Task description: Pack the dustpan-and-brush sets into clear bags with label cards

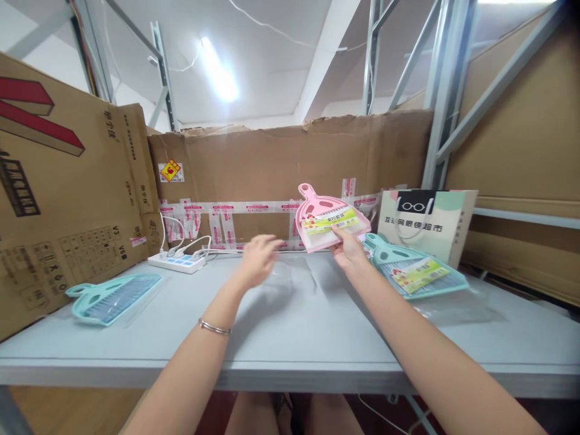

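Note:
In the head view my right hand (348,248) grips a pink dustpan (333,209) by its lower edge, thumb on the front. The dustpan is raised above the table with its handle up, and a brush and a yellow-green label card (330,220) show on its face. My left hand (260,260) hovers to the left of it, fingers stretched out, slightly blurred and apparently holding nothing. Below that hand lies something like a clear plastic bag (283,275). Beside my right forearm rests a mint-green dustpan (417,266) with a brush and label card.
Another mint-green dustpan with a brush (115,299) lies on the grey table (299,347) at the left. A white power strip (176,261) with plugged-in cables sits at the back. A printed paper bag (428,223) stands back right. Cardboard (272,163) walls the table behind and at the left.

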`<move>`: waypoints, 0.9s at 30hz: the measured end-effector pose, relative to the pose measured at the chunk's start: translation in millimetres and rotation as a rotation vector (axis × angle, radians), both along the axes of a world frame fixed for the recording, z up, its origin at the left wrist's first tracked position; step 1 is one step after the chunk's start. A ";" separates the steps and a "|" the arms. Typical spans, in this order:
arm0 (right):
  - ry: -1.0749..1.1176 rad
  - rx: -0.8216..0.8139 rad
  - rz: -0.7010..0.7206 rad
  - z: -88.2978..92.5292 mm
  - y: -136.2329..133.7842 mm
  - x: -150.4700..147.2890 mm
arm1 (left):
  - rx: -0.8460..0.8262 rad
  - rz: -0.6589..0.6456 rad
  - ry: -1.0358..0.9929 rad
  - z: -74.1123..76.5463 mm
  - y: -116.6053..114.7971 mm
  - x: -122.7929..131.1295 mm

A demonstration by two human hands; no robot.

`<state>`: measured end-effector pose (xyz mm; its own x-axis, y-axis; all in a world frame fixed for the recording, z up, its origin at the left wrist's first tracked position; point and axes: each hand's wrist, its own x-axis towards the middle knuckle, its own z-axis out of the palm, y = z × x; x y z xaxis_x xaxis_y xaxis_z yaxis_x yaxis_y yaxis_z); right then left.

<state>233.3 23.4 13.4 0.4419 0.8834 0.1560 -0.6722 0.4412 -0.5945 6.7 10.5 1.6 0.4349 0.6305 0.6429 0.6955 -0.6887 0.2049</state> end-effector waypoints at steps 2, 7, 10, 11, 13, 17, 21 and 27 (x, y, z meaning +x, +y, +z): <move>-0.037 0.005 0.019 -1.2 -0.2 -0.5 | -0.141 -0.179 0.234 -6.9 -9.8 21.8; -0.053 -0.010 0.033 -3.9 -0.2 0.2 | -0.128 0.018 0.527 -16.5 -8.6 21.8; -0.046 -0.032 0.046 -4.3 -1.6 -2.9 | -0.047 0.170 0.552 -17.4 0.9 9.5; -0.046 -0.040 0.047 -4.3 -1.8 -4.1 | -0.020 0.212 0.535 -17.2 3.6 8.0; -0.054 -0.048 0.043 -4.0 -1.6 -5.1 | 0.030 0.300 0.441 -15.3 7.1 8.0; -0.125 -0.051 0.056 1.8 -1.6 5.0 | 0.088 0.428 0.058 -4.5 8.9 3.6; -0.381 -0.003 0.190 13.0 -11.9 29.7 | 0.051 0.465 -0.316 8.5 9.7 -13.6; -0.985 0.036 0.254 19.0 -32.4 45.1 | 0.045 0.337 -0.364 16.4 10.4 -23.1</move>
<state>278.3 -8.9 32.4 -0.0976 0.9209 0.3773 0.0330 0.3819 -0.9236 -16.3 20.9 18.0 -0.0460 0.6659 0.7447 0.7699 -0.4514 0.4512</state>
